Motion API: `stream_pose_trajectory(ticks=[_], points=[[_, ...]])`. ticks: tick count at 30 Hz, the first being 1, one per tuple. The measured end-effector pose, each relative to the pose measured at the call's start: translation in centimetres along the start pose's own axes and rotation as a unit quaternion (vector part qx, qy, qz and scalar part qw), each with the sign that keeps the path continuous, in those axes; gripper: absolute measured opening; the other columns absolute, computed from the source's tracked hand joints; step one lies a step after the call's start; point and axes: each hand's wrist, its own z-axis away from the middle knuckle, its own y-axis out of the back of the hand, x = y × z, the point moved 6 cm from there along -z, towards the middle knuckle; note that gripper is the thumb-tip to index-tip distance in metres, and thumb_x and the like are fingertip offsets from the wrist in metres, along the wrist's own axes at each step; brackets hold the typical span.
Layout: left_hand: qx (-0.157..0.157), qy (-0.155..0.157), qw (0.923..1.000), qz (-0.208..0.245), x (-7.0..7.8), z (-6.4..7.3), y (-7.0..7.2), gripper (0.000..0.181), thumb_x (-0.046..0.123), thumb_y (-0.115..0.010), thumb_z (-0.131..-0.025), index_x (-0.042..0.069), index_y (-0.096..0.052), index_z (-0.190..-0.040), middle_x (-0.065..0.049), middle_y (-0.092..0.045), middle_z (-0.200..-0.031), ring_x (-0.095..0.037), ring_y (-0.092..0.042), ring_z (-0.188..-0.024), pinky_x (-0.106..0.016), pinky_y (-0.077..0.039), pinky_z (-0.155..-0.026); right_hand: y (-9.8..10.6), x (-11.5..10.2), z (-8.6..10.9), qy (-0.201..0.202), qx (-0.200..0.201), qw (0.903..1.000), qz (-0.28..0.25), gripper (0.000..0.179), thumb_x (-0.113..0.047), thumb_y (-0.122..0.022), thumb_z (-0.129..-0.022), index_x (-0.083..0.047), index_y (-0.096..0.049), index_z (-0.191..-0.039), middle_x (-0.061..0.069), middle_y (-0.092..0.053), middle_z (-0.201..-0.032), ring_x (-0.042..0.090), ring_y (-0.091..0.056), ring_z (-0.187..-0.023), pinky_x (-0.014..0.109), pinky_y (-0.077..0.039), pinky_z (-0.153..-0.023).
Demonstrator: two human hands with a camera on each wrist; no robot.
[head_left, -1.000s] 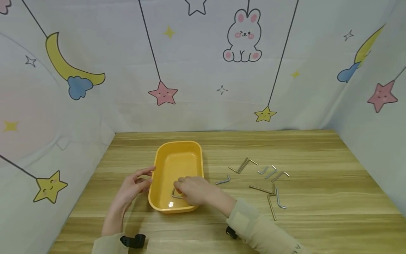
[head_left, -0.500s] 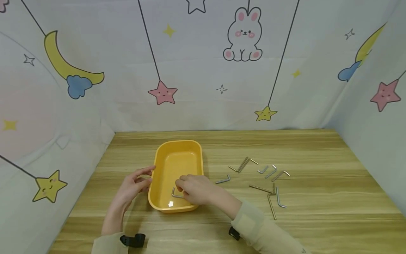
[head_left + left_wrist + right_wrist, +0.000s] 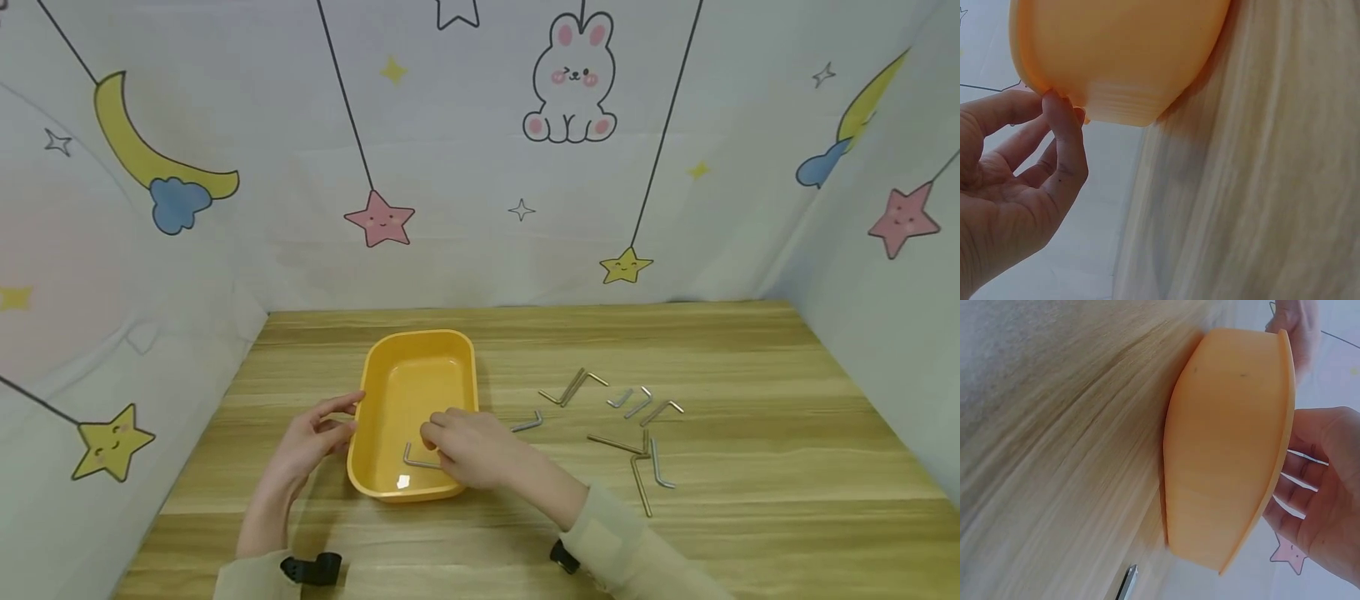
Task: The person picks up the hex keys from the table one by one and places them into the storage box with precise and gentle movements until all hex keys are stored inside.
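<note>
A yellow plastic tray (image 3: 420, 392) stands on the wooden table, left of centre. An L-shaped silver hex key (image 3: 422, 463) lies on its floor near the front end. My right hand (image 3: 472, 446) reaches over the tray's right rim, with bent fingers just above and right of that key; the right wrist view hides its fingertips behind the rim. At the opposite side, my left hand (image 3: 307, 446) touches the outer wall and rim. The left wrist view shows its thumb and forefinger (image 3: 1063, 119) meeting the tray's edge, the other fingers loosely bent.
Several silver and brass-coloured hex keys lie on the table right of the tray, including a silver one (image 3: 527, 423) near its wall and a brass one (image 3: 641, 487) farther right. A printed cloth (image 3: 480, 267) borders the table at the back and both sides.
My right hand has drawn slightly to the right inside the tray, uncovering more of the hex key, which stays lying there. My left hand keeps its place at the left rim.
</note>
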Motion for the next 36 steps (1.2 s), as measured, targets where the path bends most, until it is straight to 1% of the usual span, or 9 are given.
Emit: stream_pose_trajectory(ticks=[4,9,16,24,32,36], points=[[-0.003,-0.005,1.0000,0.003,0.0,0.1,0.0,0.050,0.013,-0.057,-0.096,0.006,-0.044,-0.144,-0.020,-0.045,-0.133,-0.002,-0.057,-0.080,-0.023,-0.053,-0.073,0.5,0.1,0.6,0.010,0.024,0.9996,0.013,0.011,-0.014,-0.061,-0.086,-0.020,-0.062,-0.095,-0.009,-0.061,-0.088,0.008,-0.057,-0.081,0.018,-0.044,-0.060],[-0.006,-0.010,0.9999,0.008,0.1,0.1,0.1,0.050,0.012,-0.057,-0.096,0.005,-0.044,-0.144,-0.021,-0.045,-0.133,-0.002,-0.057,-0.081,-0.022,-0.053,-0.074,1.1,0.1,1.2,0.020,0.048,0.9985,0.017,0.011,-0.013,-0.061,-0.086,-0.020,-0.062,-0.095,-0.009,-0.061,-0.088,0.008,-0.055,-0.078,0.018,-0.042,-0.060],[-0.007,-0.003,1.0000,0.003,-0.1,0.0,0.0,0.050,0.012,-0.056,-0.096,0.006,-0.043,-0.144,-0.020,-0.044,-0.134,-0.003,-0.057,-0.082,-0.023,-0.054,-0.075,2.0,0.0,2.2,0.034,0.078,0.9957,0.038,0.010,-0.013,-0.062,-0.087,-0.020,-0.062,-0.094,-0.009,-0.059,-0.087,0.008,-0.054,-0.078,0.015,-0.041,-0.061],[-0.006,0.001,1.0000,0.004,-0.1,0.0,0.1,0.050,0.011,-0.056,-0.096,0.007,-0.043,-0.144,-0.020,-0.044,-0.135,-0.004,-0.058,-0.084,-0.023,-0.054,-0.076,2.3,0.1,3.3,0.050,0.118,0.9907,0.046,0.009,-0.014,-0.064,-0.085,-0.020,-0.059,-0.091,-0.009,-0.056,-0.084,0.008,-0.051,-0.077,0.019,-0.040,-0.062],[-0.005,0.002,1.0000,0.005,-0.1,0.0,0.0,0.050,0.011,-0.056,-0.096,0.007,-0.044,-0.144,-0.021,-0.044,-0.135,-0.004,-0.059,-0.085,-0.023,-0.054,-0.077,2.1,0.6,4.3,0.066,0.130,0.9889,0.030,0.008,-0.012,-0.061,-0.084,-0.018,-0.055,-0.086,-0.008,-0.051,-0.080,0.010,-0.048,-0.076,0.022,-0.043,-0.070],[-0.004,0.004,1.0000,0.003,-0.2,-0.1,0.0,0.050,0.012,-0.056,-0.096,0.008,-0.044,-0.144,-0.019,-0.045,-0.135,-0.003,-0.059,-0.086,-0.023,-0.054,-0.077,1.8,1.2,4.7,0.064,0.138,0.9878,0.034,0.013,-0.015,-0.064,-0.084,-0.019,-0.052,-0.085,-0.008,-0.049,-0.080,0.009,-0.048,-0.076,0.022,-0.042,-0.068]])
